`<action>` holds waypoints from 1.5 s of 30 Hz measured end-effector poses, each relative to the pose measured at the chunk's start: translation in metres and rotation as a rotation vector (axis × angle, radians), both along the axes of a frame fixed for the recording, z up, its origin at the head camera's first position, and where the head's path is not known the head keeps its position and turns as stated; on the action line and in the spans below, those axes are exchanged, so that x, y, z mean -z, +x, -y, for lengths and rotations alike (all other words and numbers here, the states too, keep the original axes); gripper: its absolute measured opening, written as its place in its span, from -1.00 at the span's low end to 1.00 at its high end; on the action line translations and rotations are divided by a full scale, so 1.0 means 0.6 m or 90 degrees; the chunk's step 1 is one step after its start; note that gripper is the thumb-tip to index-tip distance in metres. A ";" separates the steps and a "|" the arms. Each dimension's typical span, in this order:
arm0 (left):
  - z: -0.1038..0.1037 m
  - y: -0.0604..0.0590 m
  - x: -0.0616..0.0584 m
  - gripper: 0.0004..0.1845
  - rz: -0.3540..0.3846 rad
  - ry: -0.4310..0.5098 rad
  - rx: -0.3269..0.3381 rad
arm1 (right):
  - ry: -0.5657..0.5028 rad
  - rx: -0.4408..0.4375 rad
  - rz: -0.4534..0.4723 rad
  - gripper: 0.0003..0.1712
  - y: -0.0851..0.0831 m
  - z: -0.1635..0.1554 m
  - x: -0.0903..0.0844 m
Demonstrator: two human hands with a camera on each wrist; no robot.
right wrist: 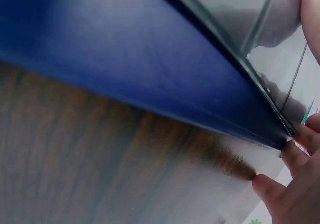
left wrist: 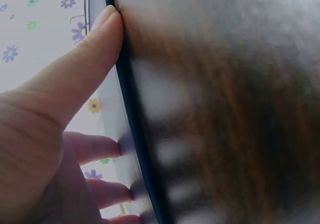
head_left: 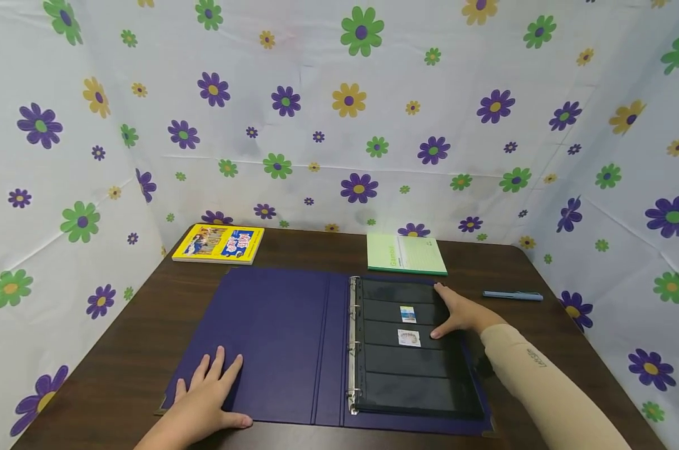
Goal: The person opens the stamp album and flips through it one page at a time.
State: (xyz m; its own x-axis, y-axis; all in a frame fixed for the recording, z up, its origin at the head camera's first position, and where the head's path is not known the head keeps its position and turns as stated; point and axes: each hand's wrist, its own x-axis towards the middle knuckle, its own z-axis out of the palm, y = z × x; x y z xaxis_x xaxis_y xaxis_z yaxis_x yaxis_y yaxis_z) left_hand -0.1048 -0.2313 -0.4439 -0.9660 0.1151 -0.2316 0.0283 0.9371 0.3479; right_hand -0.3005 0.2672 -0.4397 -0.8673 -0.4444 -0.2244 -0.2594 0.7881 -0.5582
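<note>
On the dark counter (head_left: 120,350) a binder (head_left: 283,337) lies open, spine running toward the frame's top. The left hand (head_left: 207,390) rests flat at lower left on its cover; the right hand (head_left: 457,312), fingers straight, presses the page (head_left: 412,369) right of centre.

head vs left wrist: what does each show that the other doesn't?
Only the head view shows the right hand resting on the black page with two stamps, the metal rings, a yellow book, a green notebook and a pen.
Only the left wrist view shows, close up, the thumb lying along the binder's edge.
Both show the left hand flat on the binder cover and the brown table.
</note>
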 end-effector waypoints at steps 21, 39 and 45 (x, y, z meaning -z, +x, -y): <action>0.000 -0.007 -0.001 0.27 0.001 0.019 -0.013 | -0.245 0.225 0.210 -0.46 0.059 -0.026 -0.042; 0.009 -0.020 -0.031 0.10 -0.037 0.006 -0.033 | -0.437 0.078 0.296 -0.67 0.096 -0.010 -0.120; -0.004 -0.064 -0.107 -0.04 -0.067 0.032 -0.048 | -0.410 0.092 0.184 -0.65 0.089 0.057 -0.197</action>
State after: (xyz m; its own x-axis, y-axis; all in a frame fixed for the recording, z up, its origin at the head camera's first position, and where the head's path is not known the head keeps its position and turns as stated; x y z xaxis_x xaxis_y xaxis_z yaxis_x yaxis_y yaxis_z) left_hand -0.1430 -0.2292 -0.3795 -0.9911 0.0497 -0.1239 -0.0031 0.9193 0.3935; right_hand -0.2470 0.2329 -0.3214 -0.8730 -0.4509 -0.1861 0.0515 0.2943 -0.9543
